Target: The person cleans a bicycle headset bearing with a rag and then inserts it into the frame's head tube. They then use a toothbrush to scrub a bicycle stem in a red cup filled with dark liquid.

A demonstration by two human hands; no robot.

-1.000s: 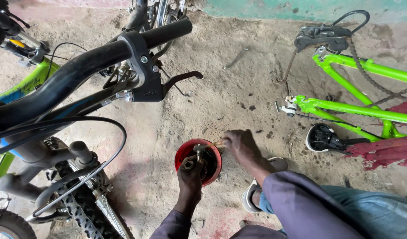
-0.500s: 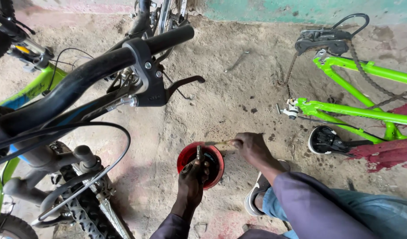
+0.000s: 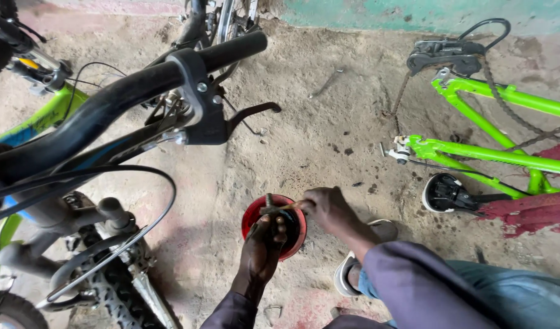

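Observation:
A small red bowl (image 3: 253, 214) sits on the dirt floor, dark inside. My left hand (image 3: 261, 247) is over it, shut on a greasy metal part with a threaded axle end (image 3: 269, 205) that sticks up above the bowl. My right hand (image 3: 328, 207) is at the bowl's right rim, fingers closed on a thin stick-like tool (image 3: 290, 207) whose tip touches the metal part. What the bowl holds is hidden by my hands.
A black bicycle handlebar with brake lever (image 3: 188, 79) and fork fills the left. A bright green bicycle frame (image 3: 475, 149) with a loose chain lies on the right, beside a red cloth (image 3: 529, 213). My sandalled foot (image 3: 359, 268) rests near the bowl.
The view has shifted slightly. My left hand has turned the metal part over the bowl, and my right hand has stayed at the rim with the thin tool against it.

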